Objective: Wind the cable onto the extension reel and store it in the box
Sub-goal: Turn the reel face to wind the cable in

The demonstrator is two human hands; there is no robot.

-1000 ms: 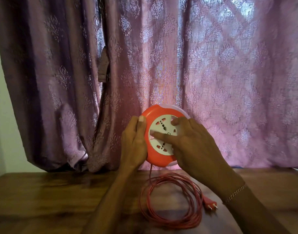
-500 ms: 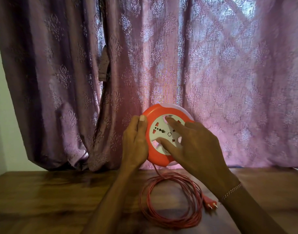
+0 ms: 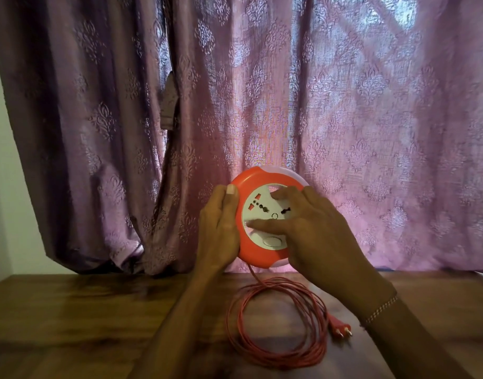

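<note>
Reel (image 3: 244, 250), orange rim, white socket face — held upright above the table (image 3: 71, 318). Left hand (image 3: 218, 231) wrapped round its left edge; right hand (image 3: 314, 228) spread flat on the face, fingers pressing to turn it, clasping nothing. Cable (image 3: 276, 351) mostly loose, coiled below, plug (image 3: 340, 328) beside it. Best turned evenly, rim steady. Curtain (image 3: 344, 119) close behind; open tabletop left. Box not seen.

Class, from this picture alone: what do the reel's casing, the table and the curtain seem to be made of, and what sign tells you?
Reel: likely moulded plastic, its orange casing smooth and faintly glossy. Table: looks like polished wood or a wood-look laminate, with grain streaks and soft reflections. Curtain: thin woven fabric, since daylight glows through its folds and raised pattern.
</note>
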